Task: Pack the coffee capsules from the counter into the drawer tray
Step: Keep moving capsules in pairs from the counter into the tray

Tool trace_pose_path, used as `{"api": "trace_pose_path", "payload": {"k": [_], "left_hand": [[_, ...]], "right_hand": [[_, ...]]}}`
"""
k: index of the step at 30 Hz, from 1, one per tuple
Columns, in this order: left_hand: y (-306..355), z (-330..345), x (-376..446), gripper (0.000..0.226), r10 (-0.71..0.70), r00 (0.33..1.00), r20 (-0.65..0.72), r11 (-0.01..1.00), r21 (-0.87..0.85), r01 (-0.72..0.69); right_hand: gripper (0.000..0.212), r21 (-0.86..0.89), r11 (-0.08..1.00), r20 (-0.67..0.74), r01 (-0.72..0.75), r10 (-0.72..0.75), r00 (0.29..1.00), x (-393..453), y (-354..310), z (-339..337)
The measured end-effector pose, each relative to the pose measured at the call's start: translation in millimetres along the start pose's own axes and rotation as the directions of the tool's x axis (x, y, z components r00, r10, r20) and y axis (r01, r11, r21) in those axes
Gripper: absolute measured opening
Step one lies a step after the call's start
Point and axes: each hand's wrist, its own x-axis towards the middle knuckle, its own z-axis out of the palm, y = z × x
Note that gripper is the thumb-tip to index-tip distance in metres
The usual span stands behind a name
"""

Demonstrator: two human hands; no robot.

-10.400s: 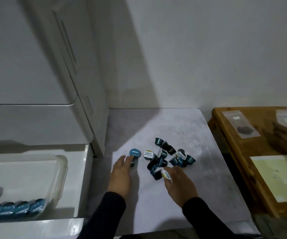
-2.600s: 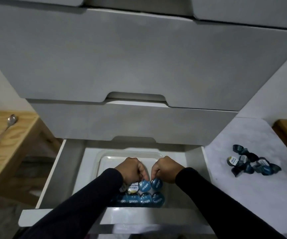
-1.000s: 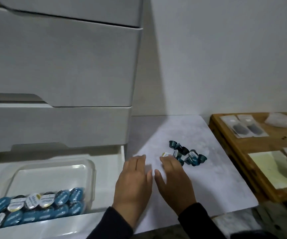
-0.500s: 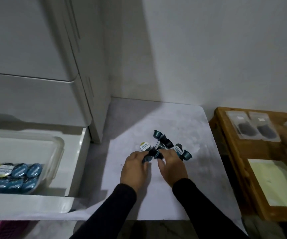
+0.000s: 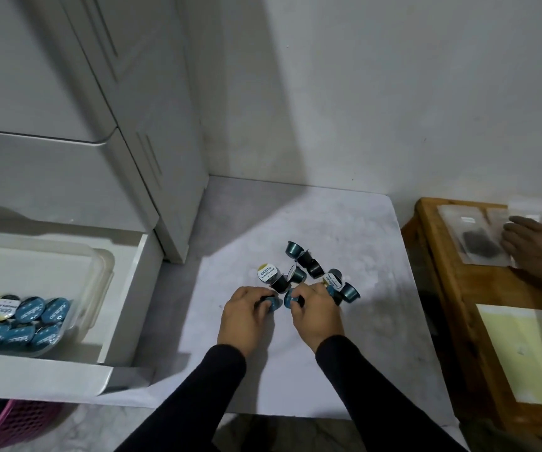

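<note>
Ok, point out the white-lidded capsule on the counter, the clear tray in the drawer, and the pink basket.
white-lidded capsule (image 5: 267,273), head view, its printed lid
clear tray (image 5: 106,272), head view, right rim
pink basket (image 5: 9,425), head view, mesh wall

A pale marbled table (image 5: 344,223) carries a loose cluster of teal coffee capsules (image 5: 308,272) near its middle.

The single head-worn camera looks steeply down, close over the counter (image 5: 312,223) and open drawer (image 5: 123,288).
</note>
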Motion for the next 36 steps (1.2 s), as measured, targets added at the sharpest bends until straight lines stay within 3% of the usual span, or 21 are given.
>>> {"api": "trace_pose_path", "payload": {"k": [3, 7, 10, 15, 24, 31, 36], "left_hand": [[3.7, 1.1, -4.3, 0.036, -0.067, 0.998, -0.019, 0.996, -0.059, 0.066], [-3.3, 2.3, -4.5, 0.038, -0.167, 0.986, 0.007, 0.971, -0.174, 0.166], [-2.5, -4.0, -5.5, 0.030, -0.253, 0.966, 0.049, 0.931, -0.258, 0.257], [14.9, -29.0, -8.3, 0.027, -0.170, 0.985, 0.029, 0.944, -0.281, 0.171], [51.1, -102.5, -5.8, 0.027, -0.054, 0.994, -0.092, 0.925, -0.379, 0.015], [36.8, -192.4, 1.7, 0.030, -0.034, 0.978, -0.204, 0.904, -0.423, -0.057], [1.9, -273.6, 21.8, 0.030, 0.017, 0.985, -0.170, 0.960, -0.274, -0.064]], "right_hand": [[0.016, 0.044, 0.998, 0.013, -0.039, 0.038, 0.999, -0.8, 8.4, -0.9], [0.018, 0.239, 0.959, 0.052, -0.152, 0.144, 0.988, -4.0, 15.0, -6.0], [0.017, 0.334, 0.923, 0.102, -0.191, 0.166, 0.981, -5.1, 14.0, -13.7], [0.018, 0.417, 0.890, 0.092, -0.185, 0.161, 0.983, -1.5, 3.1, -25.1], [0.030, 0.597, 0.801, 0.000, -0.038, 0.048, 0.999, 8.2, -61.1, -63.0], [0.028, 0.711, 0.703, 0.123, 0.006, -0.133, 0.983, -7.3, -148.7, -64.9], [0.029, 0.707, 0.705, 0.166, 0.052, -0.237, 0.957, -14.3, -216.3, -31.0]]}}
